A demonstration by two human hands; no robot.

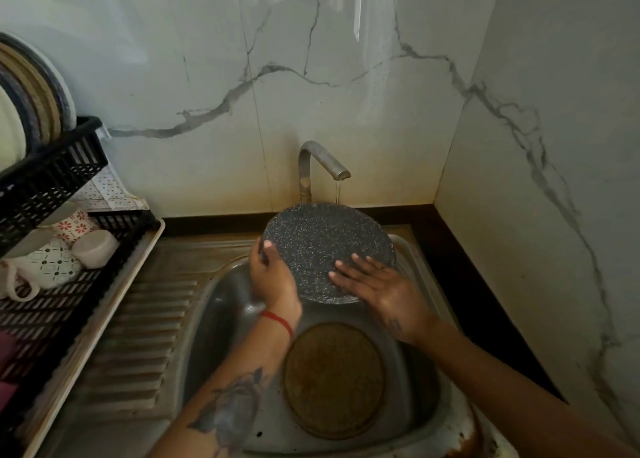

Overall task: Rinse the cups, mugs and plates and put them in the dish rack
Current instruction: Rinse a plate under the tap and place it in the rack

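Speckled dark plate [322, 246] is held tilted over the sink [221, 305] under the tap's [320, 161] thin stream, its left rim gripped by the curled fingers of the left hand [273, 277]. The right hand [377, 284] is laid flat on its face, fingers straight and spread. A brown plate [334, 379] lies in the basin below, and the dish rack [52, 180] at left is loaded with plates and mugs.

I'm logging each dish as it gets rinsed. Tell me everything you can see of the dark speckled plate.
The dark speckled plate is round, charcoal grey with fine pale flecks, apparently glazed ceramic or stoneware. It is held tilted above the sink, its far rim under the thin stream from the faucet. The left hand grips its left edge; the right hand lies flat on its lower right.
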